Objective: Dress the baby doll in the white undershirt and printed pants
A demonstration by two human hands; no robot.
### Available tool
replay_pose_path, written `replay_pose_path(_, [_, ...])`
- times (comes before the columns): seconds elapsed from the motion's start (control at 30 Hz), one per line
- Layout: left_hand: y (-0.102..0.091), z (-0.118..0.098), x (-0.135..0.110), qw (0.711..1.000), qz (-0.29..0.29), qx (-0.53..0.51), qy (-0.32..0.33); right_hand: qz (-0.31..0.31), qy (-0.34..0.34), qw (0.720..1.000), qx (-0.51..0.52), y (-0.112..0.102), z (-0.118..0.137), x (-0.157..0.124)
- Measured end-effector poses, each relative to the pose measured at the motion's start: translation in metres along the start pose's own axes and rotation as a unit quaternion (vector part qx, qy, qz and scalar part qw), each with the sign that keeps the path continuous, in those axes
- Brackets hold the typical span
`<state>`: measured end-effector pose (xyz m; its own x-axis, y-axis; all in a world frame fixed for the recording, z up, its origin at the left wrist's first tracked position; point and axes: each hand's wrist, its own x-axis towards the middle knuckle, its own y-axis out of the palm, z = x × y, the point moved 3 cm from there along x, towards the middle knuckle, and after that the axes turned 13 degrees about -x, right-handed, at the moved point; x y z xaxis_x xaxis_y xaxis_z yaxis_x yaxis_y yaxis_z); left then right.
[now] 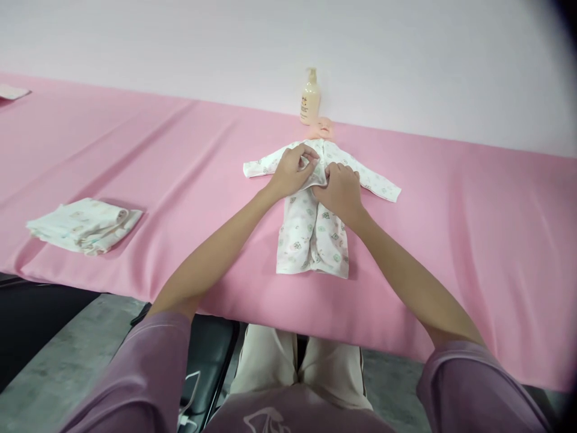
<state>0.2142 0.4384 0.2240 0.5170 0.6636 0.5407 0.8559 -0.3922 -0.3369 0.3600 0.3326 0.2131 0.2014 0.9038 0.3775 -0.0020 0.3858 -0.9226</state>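
Observation:
A baby doll [323, 127] lies on its back on the pink table cover [451, 240], dressed in a white printed romper [313, 234] with sleeves spread to both sides. My left hand [293, 169] pinches the romper's front fabric at the chest, fingers closed on it. My right hand [340, 189] rests just beside it, fingers curled on the same front flap. Both hands meet over the doll's chest; the doll's head shows just beyond them.
A pump bottle of lotion [309, 99] stands behind the doll's head near the wall. A folded stack of white printed cloths [85, 225] lies at the left. A flat pale item [11, 91] sits at the far left. A black chair [207, 355] is below the table edge.

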Motion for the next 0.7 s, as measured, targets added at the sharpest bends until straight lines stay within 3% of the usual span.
replay_pose_path(0.27, [-0.001,0.006,-0.003,0.991,-0.008,-0.094,-0.093,-0.004,0.02,1.0,0.013,-0.001,0.005,0.0])
replay_pose_path(0.43, [0.0,0.01,-0.002,0.992,-0.006,-0.091,-0.084,0.009,-0.002,0.996,0.091,-0.017,-0.011,-0.004])
replay_pose_path(0.53, [0.003,0.011,-0.003,0.997,-0.007,-0.035,-0.064,0.044,0.05,0.976,0.21,-0.023,-0.035,-0.001])
replay_pose_path(0.63, [0.008,0.009,-0.007,0.998,-0.009,0.046,-0.041,0.063,0.134,0.934,0.325,-0.026,-0.065,0.009])
replay_pose_path(0.7, [0.011,0.008,-0.009,0.997,-0.001,0.079,-0.026,0.046,0.124,0.924,0.358,-0.029,-0.076,0.016])
